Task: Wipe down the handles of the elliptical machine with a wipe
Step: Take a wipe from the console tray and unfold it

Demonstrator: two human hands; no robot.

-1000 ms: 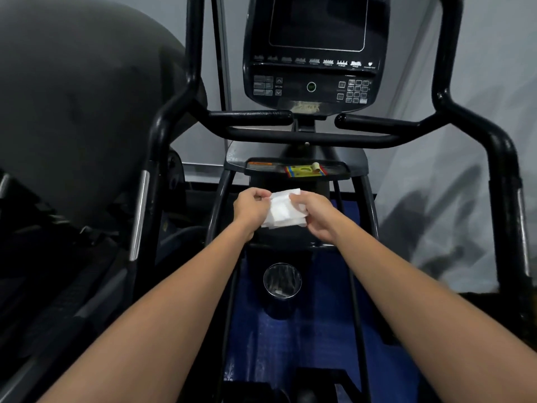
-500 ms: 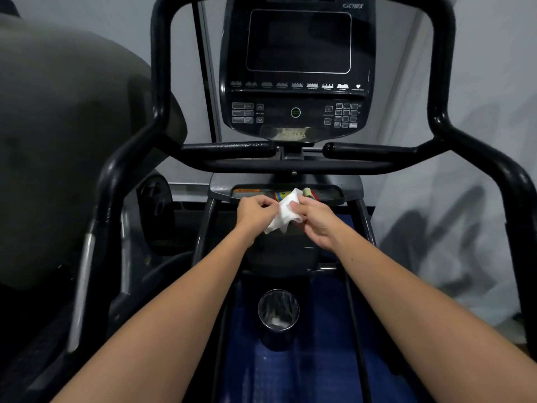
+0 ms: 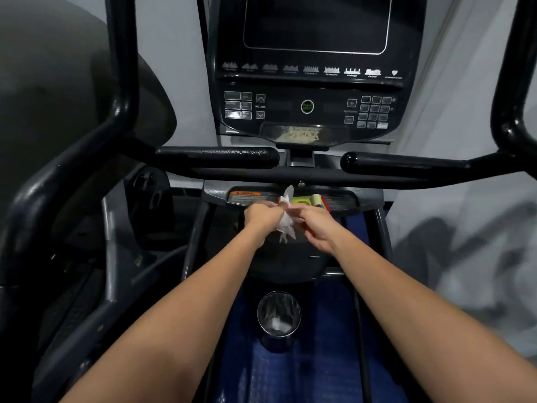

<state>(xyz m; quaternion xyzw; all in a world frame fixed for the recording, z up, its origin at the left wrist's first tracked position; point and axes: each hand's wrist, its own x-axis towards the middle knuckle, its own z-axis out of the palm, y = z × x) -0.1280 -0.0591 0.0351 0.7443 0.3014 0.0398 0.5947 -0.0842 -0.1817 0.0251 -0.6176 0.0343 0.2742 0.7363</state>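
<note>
We pinch the crumpled white wipe (image 3: pixel 286 223) between our left hand (image 3: pixel 263 218) and right hand (image 3: pixel 315 223), both grips clamped on it, below the black padded handles (image 3: pixel 218 157).

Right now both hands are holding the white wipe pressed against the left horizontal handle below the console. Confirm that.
Not quite. Both hands do hold the white wipe, left hand and right hand pinching it between them, but it is not on the left horizontal handle. The head view shows it in the air below the handles, in front of the tray.
</note>
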